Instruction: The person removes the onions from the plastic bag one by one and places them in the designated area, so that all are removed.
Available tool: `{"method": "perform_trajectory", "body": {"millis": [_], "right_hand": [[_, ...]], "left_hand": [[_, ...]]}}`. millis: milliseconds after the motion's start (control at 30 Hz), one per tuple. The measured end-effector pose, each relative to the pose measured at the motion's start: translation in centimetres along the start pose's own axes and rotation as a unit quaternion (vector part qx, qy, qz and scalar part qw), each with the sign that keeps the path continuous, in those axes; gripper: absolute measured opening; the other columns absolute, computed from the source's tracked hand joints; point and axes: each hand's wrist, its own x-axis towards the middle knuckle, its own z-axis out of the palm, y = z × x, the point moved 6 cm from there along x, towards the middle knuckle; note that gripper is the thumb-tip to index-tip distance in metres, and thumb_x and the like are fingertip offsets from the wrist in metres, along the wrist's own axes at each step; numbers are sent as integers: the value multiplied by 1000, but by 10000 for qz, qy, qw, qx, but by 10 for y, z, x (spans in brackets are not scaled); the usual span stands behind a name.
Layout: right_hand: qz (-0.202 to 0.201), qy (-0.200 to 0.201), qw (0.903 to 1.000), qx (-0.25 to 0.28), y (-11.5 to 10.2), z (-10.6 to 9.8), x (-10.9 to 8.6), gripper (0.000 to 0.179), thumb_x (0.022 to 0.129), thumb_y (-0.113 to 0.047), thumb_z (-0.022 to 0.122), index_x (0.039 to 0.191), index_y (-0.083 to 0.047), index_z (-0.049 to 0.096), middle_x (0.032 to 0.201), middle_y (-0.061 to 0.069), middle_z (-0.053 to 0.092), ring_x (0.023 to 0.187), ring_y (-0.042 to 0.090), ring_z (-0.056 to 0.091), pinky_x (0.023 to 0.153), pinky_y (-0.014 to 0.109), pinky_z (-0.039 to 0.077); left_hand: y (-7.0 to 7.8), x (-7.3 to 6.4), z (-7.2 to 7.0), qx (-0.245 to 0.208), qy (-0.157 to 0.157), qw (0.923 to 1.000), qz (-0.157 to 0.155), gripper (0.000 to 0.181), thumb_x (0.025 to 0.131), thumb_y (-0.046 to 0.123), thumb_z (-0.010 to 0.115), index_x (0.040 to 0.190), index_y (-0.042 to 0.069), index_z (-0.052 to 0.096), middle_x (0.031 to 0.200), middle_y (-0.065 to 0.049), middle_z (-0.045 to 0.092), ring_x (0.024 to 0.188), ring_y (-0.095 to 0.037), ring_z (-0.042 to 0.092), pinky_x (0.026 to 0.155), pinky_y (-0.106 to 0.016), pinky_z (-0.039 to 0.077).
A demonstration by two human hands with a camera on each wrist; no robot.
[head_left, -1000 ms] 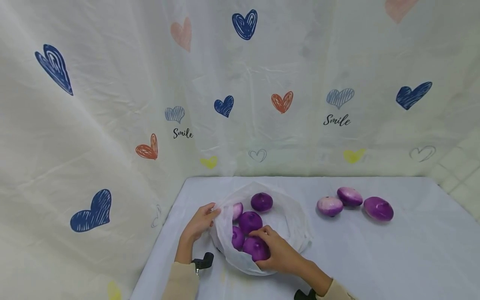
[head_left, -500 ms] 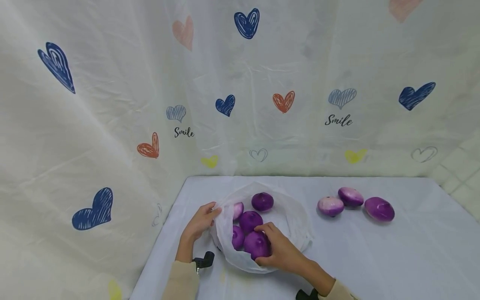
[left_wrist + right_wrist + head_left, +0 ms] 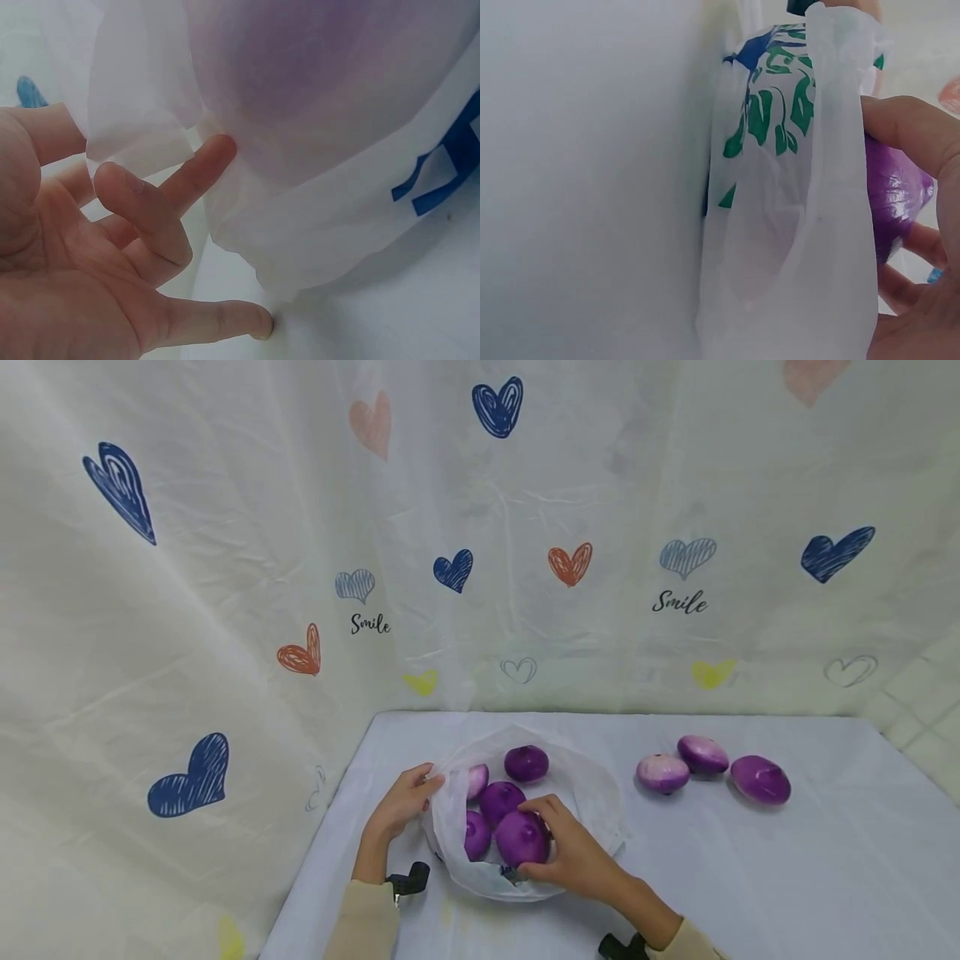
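Note:
A white plastic bag (image 3: 600, 793) lies on the table with its mouth spread wide and several purple onions inside, among them one at the back (image 3: 527, 763). My right hand (image 3: 573, 852) grips a purple onion (image 3: 522, 838) at the bag's near side, thumb below and fingers above. In the right wrist view that onion (image 3: 891, 191) shows behind the bag's wall (image 3: 840, 187), which has green and blue print. My left hand (image 3: 405, 802) holds the bag's left rim. The left wrist view shows the fingers (image 3: 199, 176) against the thin plastic (image 3: 300, 217).
Three loose purple onions lie to the right of the bag: a pale one (image 3: 662, 773), one behind it (image 3: 702, 754) and a darker one (image 3: 761, 779). A white cloth covers the table (image 3: 750, 885). A heart-print curtain (image 3: 615, 635) hangs behind and to the left.
My right hand has lifted the gripped onion slightly up and to the right within the bag, baring some of the bag's print beneath. My left hand stays at the rim.

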Motion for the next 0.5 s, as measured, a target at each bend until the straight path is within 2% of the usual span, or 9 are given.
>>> {"method": "perform_trajectory", "body": {"millis": [200, 500], "right_hand": [[51, 101, 9998, 175, 1, -10, -2, 76, 77, -25, 91, 139, -11, 51, 132, 3, 51, 116, 21, 61, 92, 32, 57], [17, 449, 9990, 47, 4, -27, -4, 76, 75, -22, 92, 139, -11, 53, 131, 3, 52, 112, 16, 61, 88, 26, 57]], "left_hand": [[0, 1, 1, -21, -31, 10000, -1, 22, 104, 20, 60, 120, 6, 64, 74, 0, 47, 61, -14, 41, 58, -24, 35], [-1, 1, 1, -41, -7, 10000, -10, 21, 104, 20, 60, 118, 5, 64, 74, 0, 48, 61, -13, 42, 57, -23, 36]]}}
